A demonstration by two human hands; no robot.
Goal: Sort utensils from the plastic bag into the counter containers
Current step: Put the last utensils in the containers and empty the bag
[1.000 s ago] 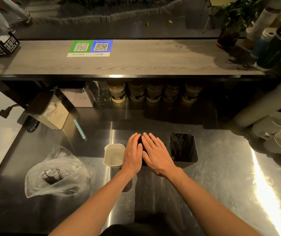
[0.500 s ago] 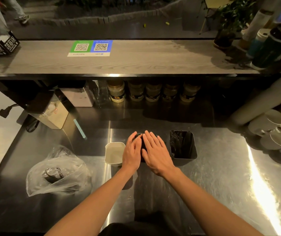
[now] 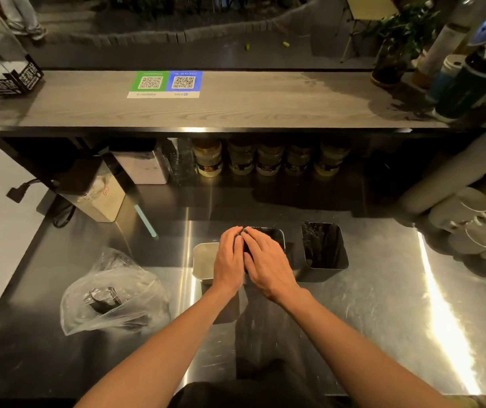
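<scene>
Left hand (image 3: 228,260) and right hand (image 3: 268,266) cover the middle black container (image 3: 277,235); their grip cannot be told. Right black container (image 3: 321,272) holds dark utensils; plastic bag (image 3: 135,278) holds more: sorting appears unfinished.

The counter (image 3: 383,334) is brushed metal, smooth and glossy with glare streaks. The plastic bag (image 3: 135,290) is clear, crinkled film. The black container (image 3: 322,273) looks glossy, the white container (image 3: 202,260) matt. The shelf (image 3: 265,110) above shows matt grey wood grain
</scene>
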